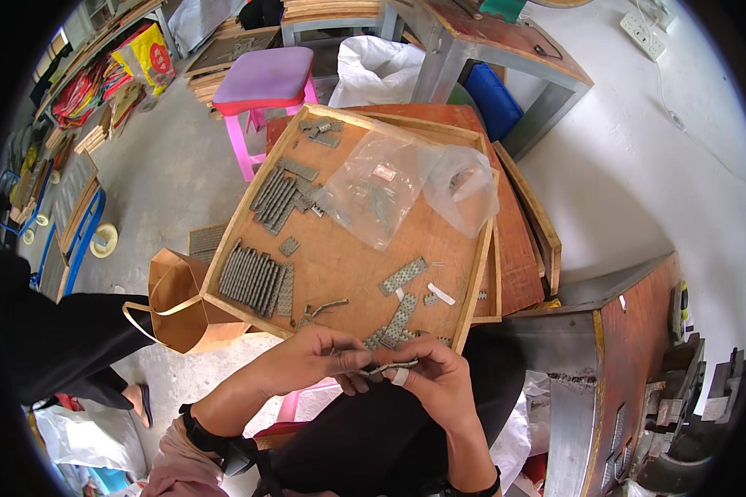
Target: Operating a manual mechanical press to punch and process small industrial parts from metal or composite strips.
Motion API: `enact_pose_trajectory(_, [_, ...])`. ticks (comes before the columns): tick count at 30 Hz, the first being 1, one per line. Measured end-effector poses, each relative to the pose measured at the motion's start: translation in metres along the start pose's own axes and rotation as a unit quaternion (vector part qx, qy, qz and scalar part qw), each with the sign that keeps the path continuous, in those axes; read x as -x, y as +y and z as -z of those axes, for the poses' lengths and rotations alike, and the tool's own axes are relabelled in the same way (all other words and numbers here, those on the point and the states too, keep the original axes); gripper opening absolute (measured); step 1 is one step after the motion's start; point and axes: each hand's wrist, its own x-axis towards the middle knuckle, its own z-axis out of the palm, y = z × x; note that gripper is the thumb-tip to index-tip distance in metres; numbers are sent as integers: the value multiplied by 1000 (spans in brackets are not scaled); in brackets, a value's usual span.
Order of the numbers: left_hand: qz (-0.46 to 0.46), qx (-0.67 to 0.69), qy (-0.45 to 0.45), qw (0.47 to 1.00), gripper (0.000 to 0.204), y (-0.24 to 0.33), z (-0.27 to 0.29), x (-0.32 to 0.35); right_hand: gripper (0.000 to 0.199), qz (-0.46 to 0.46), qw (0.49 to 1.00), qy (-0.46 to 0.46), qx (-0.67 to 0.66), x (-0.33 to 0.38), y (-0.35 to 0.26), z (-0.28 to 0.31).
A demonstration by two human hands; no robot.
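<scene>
Above the near edge of a wooden tray (249, 180), my right hand (435, 377) pinches a thin grey strip (389, 367) between thumb and fingers. White tape wraps the tip of that thumb. My left hand (327, 360) is closed at the strip's other end, its thumb and fingertips together. Just beyond my fingers lie flat grey perforated pieces (401, 319) in a loose pile, with another perforated strip (404, 276) farther off. Rows of stacked grey strips (253, 280) stand along the tray's left side. A narrow bent grey piece (325, 307) rests near my left hand.
Clear plastic bags (377, 195) cover the tray's far right. A brown paper bag (178, 302) stands left of the tray, beside another person's dark-clothed leg (83, 340). Behind is a pink stool (265, 79). A metal-sided wooden bench (597, 356) stands at the right.
</scene>
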Motion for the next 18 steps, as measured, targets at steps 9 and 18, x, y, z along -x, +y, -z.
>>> enact_pose_trajectory(9, [-32, 243, 1, 969, 35, -39, -16, -19, 22, -20, 990, 132, 53, -5, -2, -11])
enact_pose_trajectory(18, [-31, 155, 116, 981, 28, -38, -19, -15, 18, 14, 915, 30, 402, 4, -15, -6])
